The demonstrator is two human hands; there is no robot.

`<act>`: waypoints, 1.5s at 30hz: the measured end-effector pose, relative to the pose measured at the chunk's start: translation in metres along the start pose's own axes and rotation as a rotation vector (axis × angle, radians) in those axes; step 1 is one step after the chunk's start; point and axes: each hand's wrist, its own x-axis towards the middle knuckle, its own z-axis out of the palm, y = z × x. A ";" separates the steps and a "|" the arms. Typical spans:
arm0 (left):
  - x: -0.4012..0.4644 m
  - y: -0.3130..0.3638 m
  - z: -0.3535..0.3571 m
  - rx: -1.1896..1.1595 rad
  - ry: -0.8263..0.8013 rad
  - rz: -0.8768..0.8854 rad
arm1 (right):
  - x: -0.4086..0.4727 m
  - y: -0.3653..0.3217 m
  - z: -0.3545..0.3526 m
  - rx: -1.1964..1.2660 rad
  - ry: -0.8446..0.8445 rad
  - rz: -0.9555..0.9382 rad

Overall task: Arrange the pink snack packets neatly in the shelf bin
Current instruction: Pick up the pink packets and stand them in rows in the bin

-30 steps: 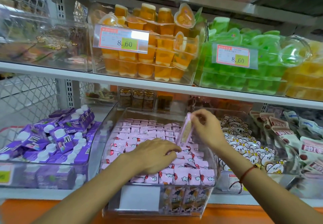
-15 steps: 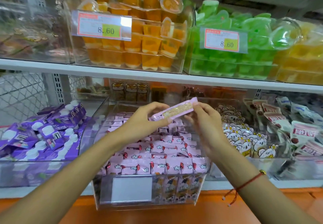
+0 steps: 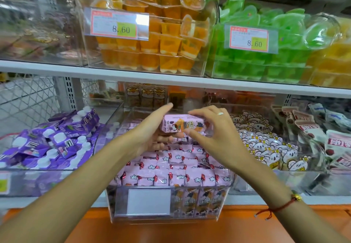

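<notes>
Head view: my left hand (image 3: 152, 134) and right hand (image 3: 214, 134) both pinch one pink packet (image 3: 183, 123) at frame centre above the bin (image 3: 171, 218), squaring it for placement.

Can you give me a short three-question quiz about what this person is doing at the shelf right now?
1. True or false: the pink packet is held between both hands above the clear bin.
2. What fills the bin to the left of the pink one? A) purple pouches B) green jelly cups C) bottles
3. Which hand wears a ring and a red string bracelet?

Key
1. True: the left hand supports it and the right hand pinches it.
2. A, purple pouches.
3. The right hand.
</notes>
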 end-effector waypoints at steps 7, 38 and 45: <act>0.000 0.004 -0.001 0.100 0.093 0.247 | 0.002 0.001 -0.001 0.356 0.031 0.249; 0.018 -0.049 -0.001 1.168 0.044 0.421 | 0.035 0.037 0.009 -0.488 -0.554 -0.023; 0.016 -0.046 -0.002 1.091 0.027 0.450 | 0.017 0.040 0.007 -0.495 -0.436 -0.031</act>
